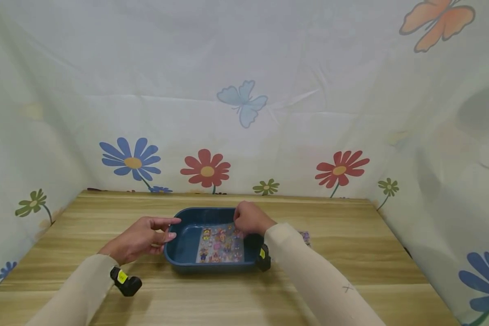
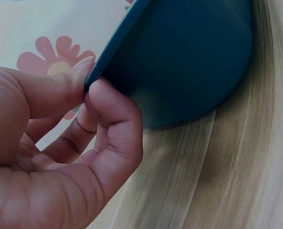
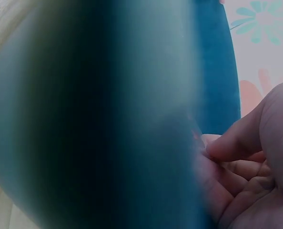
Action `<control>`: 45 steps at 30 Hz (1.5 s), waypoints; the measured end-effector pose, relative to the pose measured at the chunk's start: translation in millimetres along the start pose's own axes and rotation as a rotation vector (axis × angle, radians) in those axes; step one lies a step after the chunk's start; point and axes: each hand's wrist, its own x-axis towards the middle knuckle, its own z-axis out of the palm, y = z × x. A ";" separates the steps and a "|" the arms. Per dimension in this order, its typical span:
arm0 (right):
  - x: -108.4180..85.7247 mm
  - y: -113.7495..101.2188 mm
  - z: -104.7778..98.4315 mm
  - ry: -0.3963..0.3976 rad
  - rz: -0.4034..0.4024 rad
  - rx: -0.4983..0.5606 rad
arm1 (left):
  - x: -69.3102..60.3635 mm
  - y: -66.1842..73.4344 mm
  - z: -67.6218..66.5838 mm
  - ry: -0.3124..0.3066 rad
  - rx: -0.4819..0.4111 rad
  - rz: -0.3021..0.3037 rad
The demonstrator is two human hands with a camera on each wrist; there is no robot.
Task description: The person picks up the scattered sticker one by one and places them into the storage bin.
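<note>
A wood table (image 1: 179,303) has a blue tub (image 1: 183,249) on it. A shiny sticker sheet (image 1: 217,248) is in the middle of the tub. The left hand (image 1: 136,240) pinches the tub's left edge. The right hand (image 1: 252,219) pinches the sheet's far right corner. A small bright bit (image 1: 306,237) peeks out past the right sleeve (image 1: 297,258).

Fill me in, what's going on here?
A person's left-hand grip pinches the left end of a blue tray. The right-hand grip is inside it, seemingly pinching the far right corner of a printed sheet. Another patterned piece shows on the table, partly behind the right sleeve.
</note>
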 end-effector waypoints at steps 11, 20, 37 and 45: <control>3.1 1.7 0.4 0.010 -0.004 -0.030 | 3.0 -1.6 -0.5 -0.004 -0.008 0.012; 3.9 0.1 0.3 -0.005 0.012 -0.003 | 1.8 0.4 0.0 -0.007 -0.016 0.009; 2.1 -1.3 -5.0 -0.015 0.005 -0.052 | 1.2 1.0 0.8 -0.002 -0.010 0.013; 1.5 0.7 -5.0 -0.004 0.016 -0.048 | 0.4 -0.7 2.4 0.005 -0.004 0.021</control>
